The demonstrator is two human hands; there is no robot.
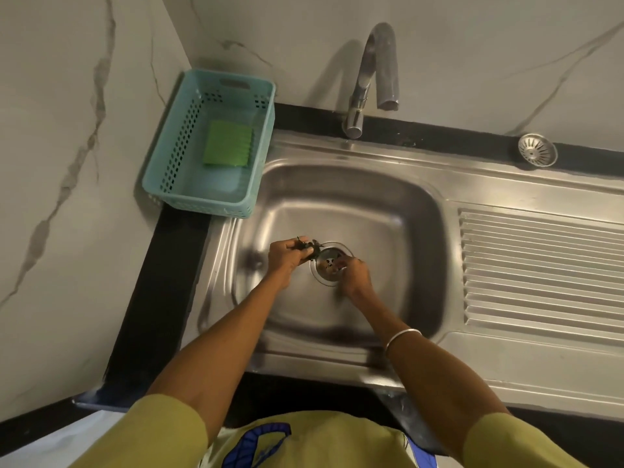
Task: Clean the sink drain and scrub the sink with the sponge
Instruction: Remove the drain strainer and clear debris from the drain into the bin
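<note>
Head view: beside the drain [329, 263], my left hand [290, 253] pinched limp, slimy-looking debris [309, 246]; my right hand [354, 271] curled into it, hold unclear.

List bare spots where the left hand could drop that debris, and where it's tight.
Free: the ribbed drainboard right of the basin, below the strainer; basin floor behind the drain. Crowded: at the drain, left hand holding debris, right hand picking inside.
</note>
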